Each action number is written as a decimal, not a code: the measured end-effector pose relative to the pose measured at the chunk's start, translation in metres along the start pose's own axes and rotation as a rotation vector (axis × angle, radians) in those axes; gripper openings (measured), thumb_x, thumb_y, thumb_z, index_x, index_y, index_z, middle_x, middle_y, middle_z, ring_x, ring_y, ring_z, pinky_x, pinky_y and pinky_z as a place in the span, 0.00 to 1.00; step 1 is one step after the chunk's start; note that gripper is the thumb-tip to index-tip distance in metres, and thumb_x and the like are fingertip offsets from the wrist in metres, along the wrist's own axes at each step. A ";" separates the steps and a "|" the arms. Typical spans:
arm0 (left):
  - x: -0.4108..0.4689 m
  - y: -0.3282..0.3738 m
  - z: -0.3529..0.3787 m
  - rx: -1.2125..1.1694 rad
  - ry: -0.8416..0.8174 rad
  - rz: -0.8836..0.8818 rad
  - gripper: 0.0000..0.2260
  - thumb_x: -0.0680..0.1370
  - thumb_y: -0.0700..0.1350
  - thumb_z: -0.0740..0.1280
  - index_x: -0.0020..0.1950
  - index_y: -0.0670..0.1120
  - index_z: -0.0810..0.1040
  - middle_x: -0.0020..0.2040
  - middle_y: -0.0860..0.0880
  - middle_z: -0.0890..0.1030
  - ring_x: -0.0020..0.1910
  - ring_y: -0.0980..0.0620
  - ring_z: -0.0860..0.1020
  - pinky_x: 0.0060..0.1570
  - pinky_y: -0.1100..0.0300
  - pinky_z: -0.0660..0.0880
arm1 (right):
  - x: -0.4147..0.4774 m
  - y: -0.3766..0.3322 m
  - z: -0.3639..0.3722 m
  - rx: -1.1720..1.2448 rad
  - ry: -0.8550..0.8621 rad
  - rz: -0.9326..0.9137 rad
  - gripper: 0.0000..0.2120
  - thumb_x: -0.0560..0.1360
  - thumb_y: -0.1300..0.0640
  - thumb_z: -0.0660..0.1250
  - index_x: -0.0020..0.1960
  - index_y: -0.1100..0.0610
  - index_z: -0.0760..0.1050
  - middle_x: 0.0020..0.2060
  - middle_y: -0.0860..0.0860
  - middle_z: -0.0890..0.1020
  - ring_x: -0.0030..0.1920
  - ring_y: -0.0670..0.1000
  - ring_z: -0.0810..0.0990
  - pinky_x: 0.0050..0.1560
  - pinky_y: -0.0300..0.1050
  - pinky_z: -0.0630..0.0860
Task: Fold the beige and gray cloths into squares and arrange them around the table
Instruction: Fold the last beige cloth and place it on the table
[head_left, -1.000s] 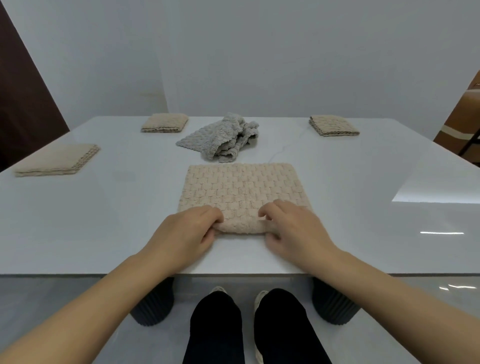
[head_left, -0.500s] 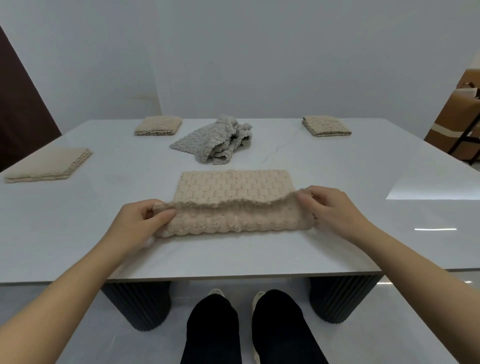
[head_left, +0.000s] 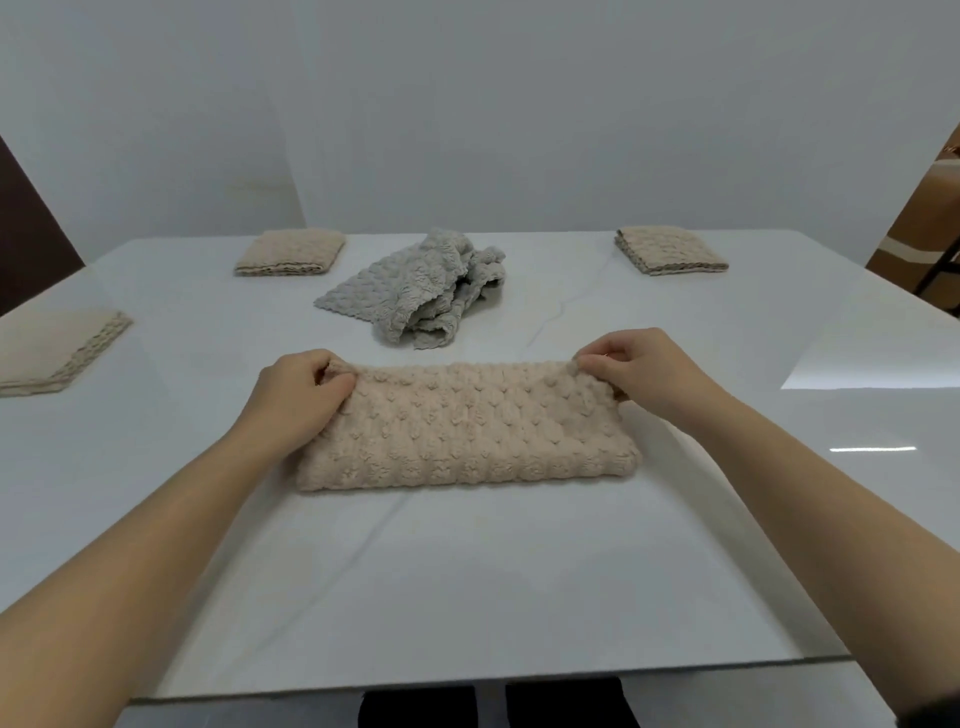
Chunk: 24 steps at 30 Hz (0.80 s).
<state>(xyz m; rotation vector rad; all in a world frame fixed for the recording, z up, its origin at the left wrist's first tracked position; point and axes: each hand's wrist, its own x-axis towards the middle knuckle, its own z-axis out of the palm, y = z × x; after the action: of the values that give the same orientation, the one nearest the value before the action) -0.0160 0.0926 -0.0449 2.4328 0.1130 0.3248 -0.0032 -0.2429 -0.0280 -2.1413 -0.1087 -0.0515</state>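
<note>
A beige knitted cloth (head_left: 467, 431) lies on the white table (head_left: 467, 582) in front of me, folded over into a long strip. My left hand (head_left: 298, 392) pinches its far left corner and my right hand (head_left: 641, 371) pinches its far right corner. Behind it a gray cloth (head_left: 421, 288) lies crumpled in a heap. Three folded beige squares sit around the table: one at the left edge (head_left: 54, 351), one at the far left (head_left: 291, 252), one at the far right (head_left: 670, 249).
The table's near edge runs just above my dark trouser legs (head_left: 493, 706). A dark panel (head_left: 31, 244) stands at the left, and brown furniture (head_left: 930, 228) at the right beyond the table. White walls close off the back.
Both hands carried the near edge of the beige cloth away from me, over onto its far edge, halving it into a strip. The camera moved closer over the table.
</note>
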 end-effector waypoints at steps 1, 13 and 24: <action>0.006 0.001 0.003 0.005 0.011 -0.006 0.08 0.77 0.44 0.65 0.44 0.41 0.79 0.38 0.44 0.81 0.39 0.47 0.78 0.39 0.56 0.73 | 0.006 0.001 0.002 -0.028 -0.009 0.002 0.05 0.76 0.58 0.69 0.42 0.55 0.83 0.32 0.46 0.82 0.30 0.40 0.77 0.36 0.36 0.74; 0.034 -0.020 0.029 0.258 0.027 0.175 0.08 0.78 0.43 0.62 0.55 0.45 0.76 0.56 0.49 0.79 0.58 0.45 0.74 0.56 0.48 0.67 | 0.028 0.019 0.026 -0.292 0.128 -0.088 0.05 0.79 0.54 0.63 0.48 0.52 0.77 0.37 0.47 0.81 0.38 0.46 0.78 0.41 0.43 0.72; 0.031 -0.012 0.018 0.033 -0.033 0.246 0.09 0.71 0.35 0.68 0.39 0.49 0.75 0.43 0.51 0.75 0.42 0.56 0.73 0.42 0.66 0.68 | 0.034 0.027 0.021 -0.546 -0.008 -0.193 0.04 0.75 0.54 0.67 0.44 0.50 0.72 0.50 0.49 0.79 0.52 0.52 0.75 0.56 0.54 0.71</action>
<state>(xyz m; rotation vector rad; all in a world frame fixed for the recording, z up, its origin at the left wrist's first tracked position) 0.0186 0.0958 -0.0595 2.4865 -0.1984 0.3941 0.0335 -0.2381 -0.0595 -2.6688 -0.3382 -0.2046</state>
